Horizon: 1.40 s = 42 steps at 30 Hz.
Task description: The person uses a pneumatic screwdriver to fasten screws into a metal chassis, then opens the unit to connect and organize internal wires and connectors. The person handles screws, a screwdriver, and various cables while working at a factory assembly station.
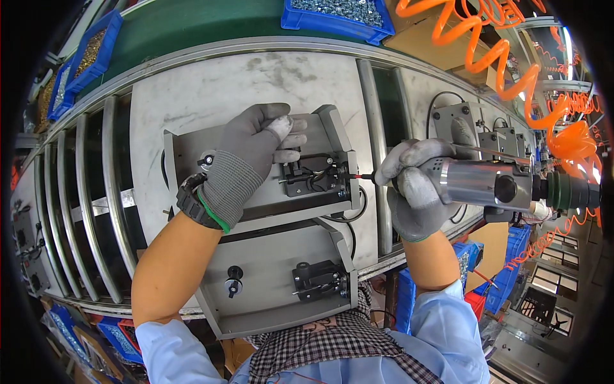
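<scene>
Left hand [256, 144] partly hides grey housing [267, 200]; contact unclear.

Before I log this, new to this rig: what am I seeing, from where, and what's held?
No robot, just a person, seen by a fisheye camera worn on their head and looking down; straight edges bend. The gloved right hand has a silver power driver in its grip, its bit pointing at the right end of a grey metal tray; contact is unclear. The gloved left hand is over that tray; I can't tell whether it holds anything. The tray lies on a white board; a similar second tray is nearer the person.
</scene>
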Each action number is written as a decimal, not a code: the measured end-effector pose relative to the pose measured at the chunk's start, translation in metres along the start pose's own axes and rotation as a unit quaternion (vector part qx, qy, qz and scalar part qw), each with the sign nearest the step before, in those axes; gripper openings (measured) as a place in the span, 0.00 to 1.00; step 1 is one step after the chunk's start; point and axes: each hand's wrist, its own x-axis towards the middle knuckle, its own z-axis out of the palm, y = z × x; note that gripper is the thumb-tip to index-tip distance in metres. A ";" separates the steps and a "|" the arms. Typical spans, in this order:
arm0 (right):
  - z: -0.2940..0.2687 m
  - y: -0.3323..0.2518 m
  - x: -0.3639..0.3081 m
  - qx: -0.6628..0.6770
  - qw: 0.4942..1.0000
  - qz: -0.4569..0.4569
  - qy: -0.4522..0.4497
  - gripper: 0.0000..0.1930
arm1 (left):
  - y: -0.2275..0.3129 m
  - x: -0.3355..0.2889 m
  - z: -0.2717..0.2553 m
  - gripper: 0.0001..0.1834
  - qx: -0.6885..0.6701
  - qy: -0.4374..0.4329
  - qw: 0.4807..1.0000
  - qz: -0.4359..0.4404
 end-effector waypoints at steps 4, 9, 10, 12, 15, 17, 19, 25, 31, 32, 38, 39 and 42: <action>-0.011 0.012 -0.007 -0.011 1.000 0.004 -0.005 0.40 | -0.003 0.003 -0.002 0.17 0.000 0.001 1.000 0.001; -0.024 0.013 -0.007 -0.062 0.991 -0.003 -0.121 0.38 | -0.006 0.003 -0.002 0.18 0.006 -0.001 1.000 0.018; -0.018 0.010 -0.003 -0.027 0.989 -0.008 -0.148 0.37 | -0.006 0.004 -0.001 0.17 0.022 -0.003 0.999 0.028; -0.013 0.009 -0.006 -0.007 0.985 -0.007 -0.172 0.38 | -0.009 0.002 0.000 0.18 0.061 -0.008 0.997 0.035; -0.014 0.006 -0.009 -0.029 0.983 0.000 -0.180 0.42 | -0.007 0.001 0.003 0.19 0.130 -0.034 0.990 0.046; -0.019 0.012 -0.009 -0.039 0.980 0.000 -0.197 0.44 | -0.012 0.001 0.002 0.18 0.184 -0.048 0.980 0.063; -0.019 0.009 -0.005 -0.059 0.978 0.025 -0.198 0.46 | -0.019 0.004 -0.002 0.16 0.215 -0.067 0.969 0.102; -0.008 -0.018 -0.011 0.101 0.994 0.023 -0.025 0.22 | -0.016 0.002 -0.001 0.10 0.317 -0.116 0.928 0.159; 0.003 -0.017 -0.015 0.084 0.996 0.011 -0.025 0.14 | -0.030 0.002 -0.003 0.10 0.363 -0.143 0.889 0.239; 0.002 -0.015 -0.017 0.074 0.997 -0.001 -0.011 0.14 | -0.027 0.002 -0.001 0.10 0.367 -0.146 0.887 0.240; -0.001 -0.010 -0.021 0.077 0.997 0.013 0.000 0.14 | -0.025 0.002 -0.001 0.10 0.397 -0.143 0.863 0.279; -0.002 -0.009 -0.020 0.088 0.996 0.026 -0.008 0.16 | -0.028 0.003 -0.003 0.10 0.408 -0.141 0.844 0.319; -0.002 -0.013 -0.014 0.113 0.992 0.048 -0.012 0.20 | -0.027 0.001 0.000 0.10 0.373 -0.139 0.883 0.250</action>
